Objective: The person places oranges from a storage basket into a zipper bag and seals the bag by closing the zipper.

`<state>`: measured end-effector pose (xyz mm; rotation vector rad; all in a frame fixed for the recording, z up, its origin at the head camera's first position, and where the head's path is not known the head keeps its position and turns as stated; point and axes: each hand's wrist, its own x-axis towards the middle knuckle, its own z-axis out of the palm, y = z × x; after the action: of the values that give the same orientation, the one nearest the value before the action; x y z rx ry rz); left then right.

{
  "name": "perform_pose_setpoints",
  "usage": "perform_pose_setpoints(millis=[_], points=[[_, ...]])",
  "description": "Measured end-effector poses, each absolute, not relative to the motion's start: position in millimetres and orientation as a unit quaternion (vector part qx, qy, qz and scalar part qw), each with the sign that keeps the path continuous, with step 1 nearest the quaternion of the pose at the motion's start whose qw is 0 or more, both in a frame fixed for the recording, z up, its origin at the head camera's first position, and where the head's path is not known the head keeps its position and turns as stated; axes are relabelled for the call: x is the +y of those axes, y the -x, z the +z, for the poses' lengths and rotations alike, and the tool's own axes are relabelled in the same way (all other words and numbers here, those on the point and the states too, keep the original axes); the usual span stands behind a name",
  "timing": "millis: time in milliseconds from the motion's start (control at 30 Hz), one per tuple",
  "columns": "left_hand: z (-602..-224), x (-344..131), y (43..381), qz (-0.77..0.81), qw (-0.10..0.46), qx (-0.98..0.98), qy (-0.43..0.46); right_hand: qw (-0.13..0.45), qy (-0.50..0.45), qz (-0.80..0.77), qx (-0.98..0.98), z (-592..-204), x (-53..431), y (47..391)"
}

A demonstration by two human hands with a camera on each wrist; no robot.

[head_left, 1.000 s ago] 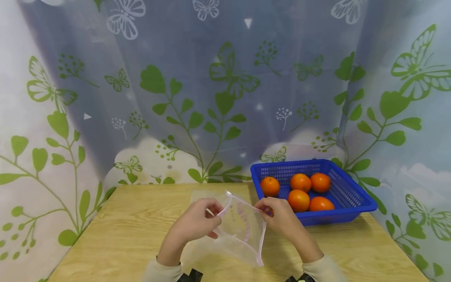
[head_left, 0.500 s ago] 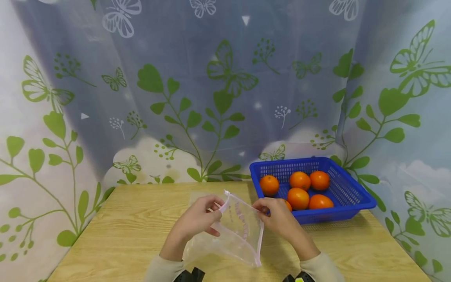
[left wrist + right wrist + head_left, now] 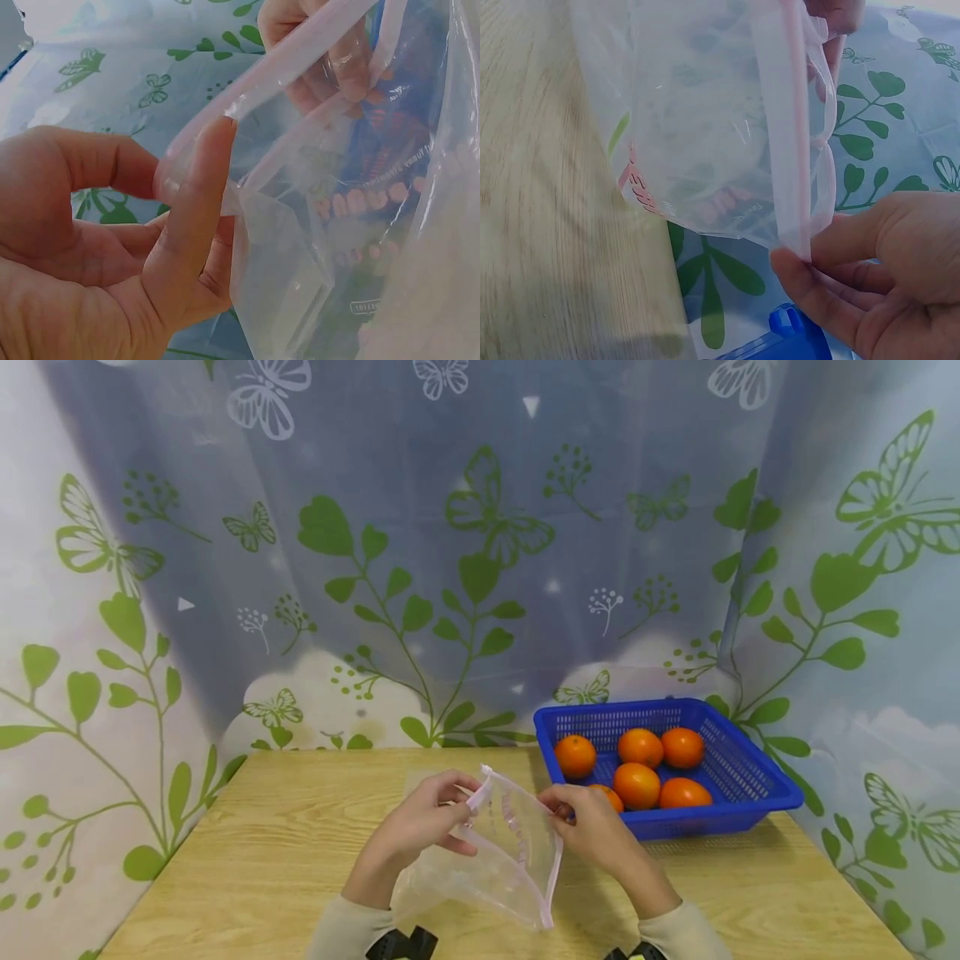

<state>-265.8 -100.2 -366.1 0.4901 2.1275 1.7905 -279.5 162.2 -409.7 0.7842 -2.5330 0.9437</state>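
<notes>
A clear zip bag (image 3: 502, 860) with a pink-edged mouth and pink print spreads between the two hands above the table. On its left side, my left hand (image 3: 423, 818) pinches the rim; in the left wrist view the thumb and index finger meet at the pink strip (image 3: 262, 64). The right hand (image 3: 592, 827) pinches the opposite rim, thumb and fingertip closing on the strip in the right wrist view. The bag's mouth stands parted, and no item shows inside it.
At the back right, a blue plastic basket (image 3: 750, 806) holds several oranges (image 3: 637, 786), close beside the right hand. The wood-grain table (image 3: 262, 843) runs back to a patterned cloth (image 3: 420, 568).
Both hands keep their pinch on the bag's rim. The right hand has shifted slightly left and down, so an orange at the basket's near edge shows more.
</notes>
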Motion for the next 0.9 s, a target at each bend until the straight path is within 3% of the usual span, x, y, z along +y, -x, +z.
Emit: perform_pose_setpoints(millis=[900], points=[[-377.6,-94.3,271.6,0.633,0.118,0.744,-0.180,0.138,-0.230,0.359,-0.894,-397.5,177.8,273.3]])
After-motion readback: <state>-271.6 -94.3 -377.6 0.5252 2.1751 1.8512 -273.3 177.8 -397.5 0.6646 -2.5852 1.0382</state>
